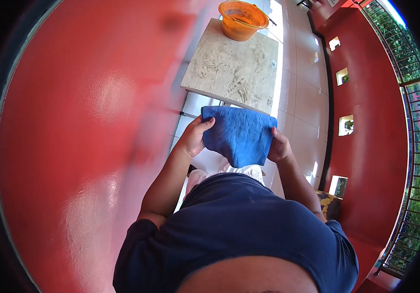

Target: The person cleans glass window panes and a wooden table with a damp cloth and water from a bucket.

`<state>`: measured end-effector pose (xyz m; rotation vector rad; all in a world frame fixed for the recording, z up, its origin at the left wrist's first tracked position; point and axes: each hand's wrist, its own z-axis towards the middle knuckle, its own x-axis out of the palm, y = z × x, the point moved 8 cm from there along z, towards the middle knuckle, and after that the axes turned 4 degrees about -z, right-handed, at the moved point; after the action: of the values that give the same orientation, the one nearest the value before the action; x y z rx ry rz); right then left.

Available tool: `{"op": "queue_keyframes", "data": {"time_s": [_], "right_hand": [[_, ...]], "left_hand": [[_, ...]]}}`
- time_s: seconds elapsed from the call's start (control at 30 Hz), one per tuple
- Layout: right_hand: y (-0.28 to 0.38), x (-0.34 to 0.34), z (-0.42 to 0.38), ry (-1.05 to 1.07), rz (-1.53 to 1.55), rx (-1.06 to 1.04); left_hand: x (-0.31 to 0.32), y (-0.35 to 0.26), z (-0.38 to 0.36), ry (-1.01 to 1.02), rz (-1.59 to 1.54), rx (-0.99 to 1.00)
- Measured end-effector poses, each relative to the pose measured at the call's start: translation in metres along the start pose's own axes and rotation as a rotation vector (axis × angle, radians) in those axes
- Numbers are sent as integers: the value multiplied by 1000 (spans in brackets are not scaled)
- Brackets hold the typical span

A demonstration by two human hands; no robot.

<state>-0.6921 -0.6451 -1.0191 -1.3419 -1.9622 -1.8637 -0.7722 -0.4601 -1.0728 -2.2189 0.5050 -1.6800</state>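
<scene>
A blue cloth [241,134] hangs stretched between my two hands, in front of my body. My left hand [198,135] pinches its upper left corner, the thumb lying over the front. On the other side my right hand [279,145] grips the right edge, with the thumb near the top corner. The cloth sags toward the bottom and shows creases. Just beyond it stands a low table [234,63] with a worn, stained pale top. An orange bucket [239,33] rests at the table's far end.
A glossy red wall [73,122] runs along the left. To the right are white floor tiles [297,97], then a low red wall [371,97] with square openings and a metal railing [412,107]. A patterned item [328,205] lies near my right elbow.
</scene>
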Motion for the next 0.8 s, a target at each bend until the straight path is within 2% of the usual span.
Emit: {"op": "queue_keyframes", "data": {"time_s": [0.07, 0.1, 0.13, 0.2, 0.27, 0.33, 0.4, 0.47, 0.53, 0.63, 0.77, 0.8], "right_hand": [[-20, -17, -6, -50, -51, 92], [-32, -22, -6, -59, -13, 146], [-46, -42, -7, -190, -4, 240], [-54, -63, -4, -329, -21, 285], [-47, -89, -6, -418, -36, 267], [-45, -130, -18, -547, -34, 280], [-45, -182, -36, -723, 48, 277], [-28, -220, -53, -843, 113, 200], [-19, -268, -66, -938, 169, 115], [-14, -329, -74, -1031, 276, 118], [-10, -378, -74, -1302, 79, 367], [-11, -394, -66, -1317, 62, 374]], "left_hand": [[18, -6, 6, 37, -25, -19], [9, -4, 16, -4, 101, -25], [-18, 2, 27, -147, 453, 17], [-62, -4, 42, -440, 1154, 140], [-54, -8, 15, -491, 1784, 215], [-81, 15, -5, -477, 1805, -182], [-116, 46, -31, -507, 1699, -420], [-153, 84, -59, -484, 1868, -728], [-173, 123, -85, -446, 1880, -955], [-239, 189, -118, -506, 1732, -1073], [-221, 216, -131, -525, 1442, -1106], [-210, 215, -129, -530, 1402, -1110]]}}
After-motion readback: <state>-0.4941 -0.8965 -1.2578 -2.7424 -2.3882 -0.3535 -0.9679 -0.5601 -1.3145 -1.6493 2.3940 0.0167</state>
